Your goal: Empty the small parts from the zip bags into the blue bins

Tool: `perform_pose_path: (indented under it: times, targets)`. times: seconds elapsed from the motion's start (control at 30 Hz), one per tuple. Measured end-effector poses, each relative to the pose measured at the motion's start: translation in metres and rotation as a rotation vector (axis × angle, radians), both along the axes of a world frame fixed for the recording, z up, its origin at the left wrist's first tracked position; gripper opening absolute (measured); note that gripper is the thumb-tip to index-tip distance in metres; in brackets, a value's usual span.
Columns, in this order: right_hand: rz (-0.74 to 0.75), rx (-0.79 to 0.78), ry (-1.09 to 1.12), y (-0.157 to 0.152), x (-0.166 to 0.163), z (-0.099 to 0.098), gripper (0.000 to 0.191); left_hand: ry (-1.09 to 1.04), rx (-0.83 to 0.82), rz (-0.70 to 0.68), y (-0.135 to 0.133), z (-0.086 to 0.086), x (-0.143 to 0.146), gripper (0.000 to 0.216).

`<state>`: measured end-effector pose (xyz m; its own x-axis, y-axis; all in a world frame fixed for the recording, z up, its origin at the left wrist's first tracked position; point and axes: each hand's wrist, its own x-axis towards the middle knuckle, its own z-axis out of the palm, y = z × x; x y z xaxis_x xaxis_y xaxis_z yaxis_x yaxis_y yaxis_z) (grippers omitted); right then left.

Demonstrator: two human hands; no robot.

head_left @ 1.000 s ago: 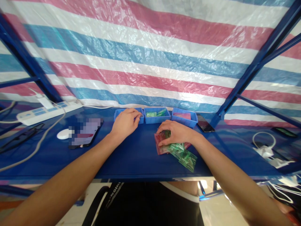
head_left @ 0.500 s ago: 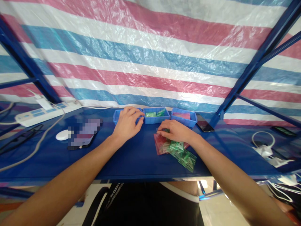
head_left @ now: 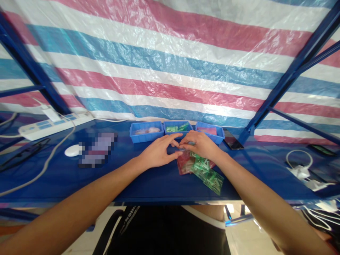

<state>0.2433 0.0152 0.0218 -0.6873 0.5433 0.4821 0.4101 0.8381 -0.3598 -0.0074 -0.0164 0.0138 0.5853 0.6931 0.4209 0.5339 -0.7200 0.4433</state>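
Head view: beyond the hands, three blue bins [head_left: 147,138] already hold small items [head_left: 153,130]; green packets [head_left: 212,180] and red packets [head_left: 183,165] beneath the right hand [head_left: 200,143] seem left to handle. Left hand [head_left: 159,152]: thumb and fingers spread; right: fingertips bunched, grip unclear.

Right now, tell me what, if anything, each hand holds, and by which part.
Left hand: nothing visible between its parted thumb and fingers. Right hand: curled over the bags; whether it grips one, and where, cannot be told.

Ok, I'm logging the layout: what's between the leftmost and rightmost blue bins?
The middle blue bin, with green packets inside, sits between them in the head view.
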Motion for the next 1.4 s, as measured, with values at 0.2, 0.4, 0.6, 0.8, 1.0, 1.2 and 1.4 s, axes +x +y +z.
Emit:
perform_pose_path:
  times: [0.2,0.4,0.6,0.8,1.0,1.2,1.4]
  targets:
    - [-0.08,-0.075,0.232,-0.006,-0.005,0.0,0.012,-0.089,-0.087,0.019,-0.001,-0.001,0.008,0.088]
    - [-0.109,-0.163,0.344,-0.006,-0.008,-0.002,0.018,-0.157,-0.035,0.057,0.0,-0.003,0.01,0.066]
    - [-0.113,-0.269,0.374,-0.006,-0.008,-0.004,0.034,-0.216,0.042,0.11,0.0,0.002,0.005,0.054]
    - [-0.039,-0.386,0.328,-0.005,-0.009,-0.006,0.038,-0.263,0.061,0.088,0.0,0.004,0.0,0.036]
    - [-0.043,-0.428,0.396,-0.002,-0.009,-0.008,0.043,-0.272,-0.02,0.005,0.003,-0.001,0.001,0.048]
    - [-0.06,-0.41,0.379,-0.004,-0.01,-0.006,0.036,-0.283,0.001,0.001,0.005,-0.002,0.0,0.047]
    - [-0.033,-0.427,0.395,-0.003,-0.01,-0.007,0.034,-0.298,-0.011,0.005,0.004,0.0,0.002,0.045]
